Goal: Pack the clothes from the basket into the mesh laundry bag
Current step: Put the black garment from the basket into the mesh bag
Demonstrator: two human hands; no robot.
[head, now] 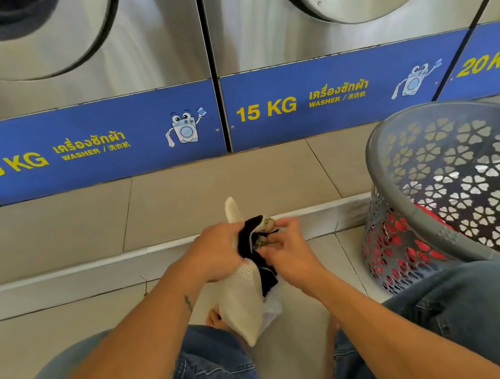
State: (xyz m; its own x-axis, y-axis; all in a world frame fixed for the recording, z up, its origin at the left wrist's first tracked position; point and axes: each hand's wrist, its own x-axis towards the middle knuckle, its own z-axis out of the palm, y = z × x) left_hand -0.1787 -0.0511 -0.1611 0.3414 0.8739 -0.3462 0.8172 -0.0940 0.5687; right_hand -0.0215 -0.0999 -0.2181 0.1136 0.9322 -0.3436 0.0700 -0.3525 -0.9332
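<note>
Left hand [216, 252] is gripping the white mesh laundry bag [245, 297] at centre; right hand [283, 249] is pinching a black garment [250, 241] at its mouth; grey basket [456, 191] is sitting at three o'clock, holding red clothes [414, 252].

basket [456, 191] cut off right, washer doors [24, 34] cropped

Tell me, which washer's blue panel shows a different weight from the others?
The rightmost washer: its panel reads 20 KG, while the left washer and the middle washer read 15 KG.
</note>
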